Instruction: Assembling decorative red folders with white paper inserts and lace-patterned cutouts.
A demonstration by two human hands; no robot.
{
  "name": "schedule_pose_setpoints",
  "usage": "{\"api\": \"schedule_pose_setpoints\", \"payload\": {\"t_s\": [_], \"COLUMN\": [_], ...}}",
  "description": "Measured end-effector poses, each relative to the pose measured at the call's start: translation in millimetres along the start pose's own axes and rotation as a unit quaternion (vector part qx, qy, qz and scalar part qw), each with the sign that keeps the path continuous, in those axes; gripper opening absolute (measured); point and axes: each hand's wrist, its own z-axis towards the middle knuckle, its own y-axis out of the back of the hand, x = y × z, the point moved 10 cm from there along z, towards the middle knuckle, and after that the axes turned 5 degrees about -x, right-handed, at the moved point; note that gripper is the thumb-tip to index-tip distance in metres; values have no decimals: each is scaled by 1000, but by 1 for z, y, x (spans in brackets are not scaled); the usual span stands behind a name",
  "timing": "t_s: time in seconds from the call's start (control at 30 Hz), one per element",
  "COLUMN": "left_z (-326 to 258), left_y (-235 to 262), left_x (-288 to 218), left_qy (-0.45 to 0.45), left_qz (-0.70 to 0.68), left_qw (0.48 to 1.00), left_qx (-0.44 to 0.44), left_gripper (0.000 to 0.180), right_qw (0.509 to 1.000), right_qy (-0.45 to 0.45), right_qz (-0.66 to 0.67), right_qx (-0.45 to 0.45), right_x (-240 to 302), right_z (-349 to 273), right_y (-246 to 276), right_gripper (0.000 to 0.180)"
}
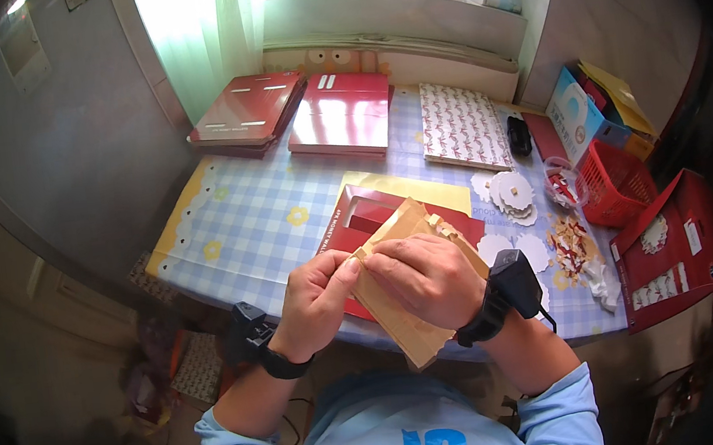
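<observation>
Fingers (348, 269) of the left hand (315, 304) pinch closed on the left edge of a tan paper packet (402, 310), held at a slant over a red panel (371, 194) on the surface (238, 227). The right hand (433, 280) lies across the packet, its fingers bunched closed on that same edge, close beside the left ones; its thumb is hidden. Beyond the red panel are a dark red stack (247, 112) and a brighter red stack (342, 114). White scalloped discs (511, 192) lie right of the panel, with a red basket (620, 184) farther right of it.
</observation>
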Motion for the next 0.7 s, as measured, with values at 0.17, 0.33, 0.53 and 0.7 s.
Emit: {"api": "schedule_pose_setpoints", "payload": {"t_s": [0.17,0.33,0.53,0.7], "left_z": [-1,-1,3,8], "left_y": [-5,-9,-7,-6], "left_x": [-5,-11,-5,9], "left_qy": [-20,-39,-19,11], "left_qz": [36,34,8,10], "left_qw": [999,998,1000,999], "left_qx": [35,36,24,37], "left_gripper": [20,21,22,23], "right_qw": [1000,999,995,998], "right_qy": [24,8,-37,4], "right_qz": [-5,33,89,56], "right_qx": [13,-12,-26,-17], "right_x": [4,0,-10,-2], "right_z": [2,0,-6,-7], "right_y": [5,12,8,6], "right_gripper": [33,29,24,23]}}
